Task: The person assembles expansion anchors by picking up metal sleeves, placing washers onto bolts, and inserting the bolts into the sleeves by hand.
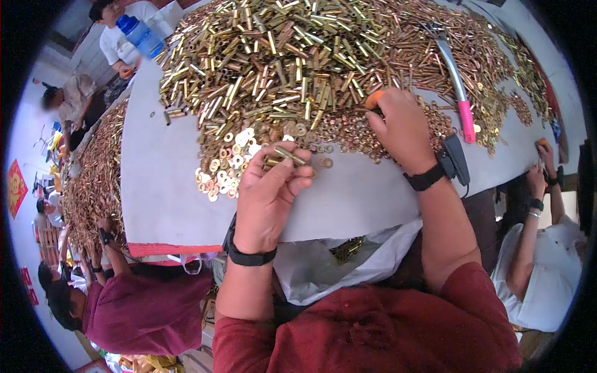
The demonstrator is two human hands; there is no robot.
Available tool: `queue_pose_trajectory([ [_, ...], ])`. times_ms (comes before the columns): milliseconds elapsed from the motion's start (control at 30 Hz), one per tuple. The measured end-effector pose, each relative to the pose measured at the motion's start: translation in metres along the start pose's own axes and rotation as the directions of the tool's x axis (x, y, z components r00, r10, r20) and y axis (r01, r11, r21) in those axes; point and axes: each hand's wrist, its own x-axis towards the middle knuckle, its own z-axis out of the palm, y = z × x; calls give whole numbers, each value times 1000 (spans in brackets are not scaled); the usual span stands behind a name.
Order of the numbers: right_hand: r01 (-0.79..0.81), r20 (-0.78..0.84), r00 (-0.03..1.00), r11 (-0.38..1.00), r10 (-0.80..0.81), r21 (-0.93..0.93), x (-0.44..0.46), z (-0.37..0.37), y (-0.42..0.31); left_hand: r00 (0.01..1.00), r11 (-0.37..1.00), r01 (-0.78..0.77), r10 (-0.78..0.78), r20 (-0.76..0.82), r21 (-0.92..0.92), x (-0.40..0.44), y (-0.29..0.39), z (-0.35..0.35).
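Observation:
My left hand (273, 180), palm up above the grey table (180, 193), is closed around a few brass tubes (289, 155), with the thumb resting over them. Flat brass washers (214, 166) lie beside it on the left. To the right, my right hand (398, 121) reaches to the lower edge of the pile of brass tubes (267, 56). An orange cover (374, 99) shows at one of its fingertips; the fingers curl, and whatever they touch is hidden. Small copper-coloured rings (348, 132) are spread between the two hands.
A tool with a pink handle (466, 121) lies across the pile at right. A blue bottle (140, 37) stands at upper left. Below the table edge hangs a white plastic bag (323, 270) holding brass pieces. People sit at left and right; a co-worker's hand (546, 155) is at the right edge.

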Motion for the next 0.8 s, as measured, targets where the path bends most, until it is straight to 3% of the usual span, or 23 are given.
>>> queue_pose_trajectory([
  [100,-2,-57,998,995,8,98,-1,-1,-16,1000,1000,-9,9,9,-17,-2,3,0],
  [200,-104,14,995,973,104,206,-4,-6,-34,1000,1000,9,-9,-4,-11,-4,7,4],
  [267,-241,156,970,809,186,536,-7,-2,-42,1000,1000,-3,3,-13,-4,-4,6,3],
  [300,-238,154,971,807,183,541,-10,0,-46,1000,1000,-11,11,-18,-2,-4,6,3],
  [367,-307,288,951,482,116,820,-16,5,-53,999,1000,3,-3,-34,3,-5,8,3],
  [400,-340,327,940,364,101,867,-18,0,-63,1000,1000,-3,3,-15,3,-4,7,2],
  [433,-335,324,941,360,94,871,-19,-6,-67,1000,1000,-10,10,4,4,-4,6,1],
  [500,-245,293,956,618,24,747,-19,-16,-73,999,996,-30,32,-23,79,-4,6,4],
  [567,-152,212,977,626,-22,765,-18,-23,-79,997,959,-79,83,-4,274,-5,5,2],
  [633,94,98,977,793,-190,602,-14,-31,-81,996,886,-84,84,20,456,-5,2,-3],
  [667,174,35,971,795,-238,581,-15,-28,-81,996,852,-71,92,-15,519,-5,0,-1],
  [700,255,-12,958,830,-287,497,-15,-25,-81,991,807,-59,118,-62,587,-5,0,3],
  [733,336,-64,938,846,-342,415,-16,-24,-82,916,509,-339,372,153,791,-1,-3,-6],
  [767,272,25,949,859,-314,434,-18,-26,-84,766,90,-518,490,415,850,4,-5,-16],
  [800,232,61,954,853,-293,467,-18,-30,-88,793,104,-492,462,397,864,5,-4,-16],
])
